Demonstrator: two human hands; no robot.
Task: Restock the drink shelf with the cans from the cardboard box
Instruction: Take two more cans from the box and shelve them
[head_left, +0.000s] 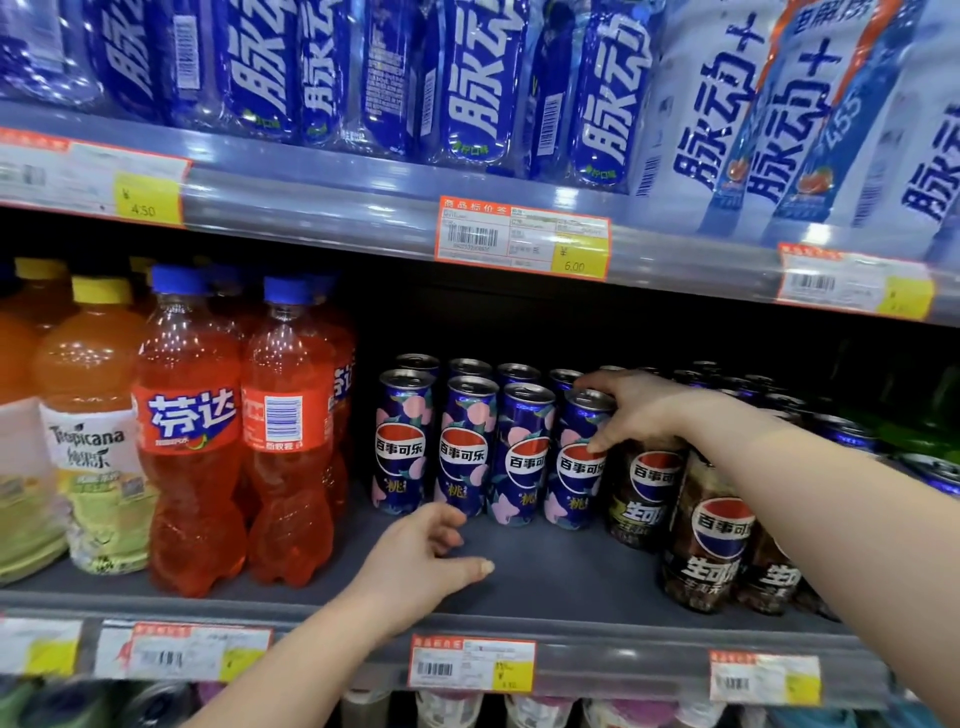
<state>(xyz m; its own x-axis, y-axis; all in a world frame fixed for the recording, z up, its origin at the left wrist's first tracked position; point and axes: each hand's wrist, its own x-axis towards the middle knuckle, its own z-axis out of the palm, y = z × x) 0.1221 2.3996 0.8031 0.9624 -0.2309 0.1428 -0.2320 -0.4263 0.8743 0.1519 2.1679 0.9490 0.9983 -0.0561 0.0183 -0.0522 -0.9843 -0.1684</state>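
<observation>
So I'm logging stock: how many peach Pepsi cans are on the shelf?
8 peach cans show: four in the front row, the rightmost gripped by the right hand, four more tops directly behind. Others may be hidden further back.

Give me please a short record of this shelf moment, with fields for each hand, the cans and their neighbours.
left hand: low over the shelf, fingers loosely curled, holds nothing
right hand: grips the rightmost peach can at its top
peach cans: four upright in the front row, more behind
right neighbours: dark cola cans
left neighbours: orange soda bottles
cardboard box: not in view
</observation>
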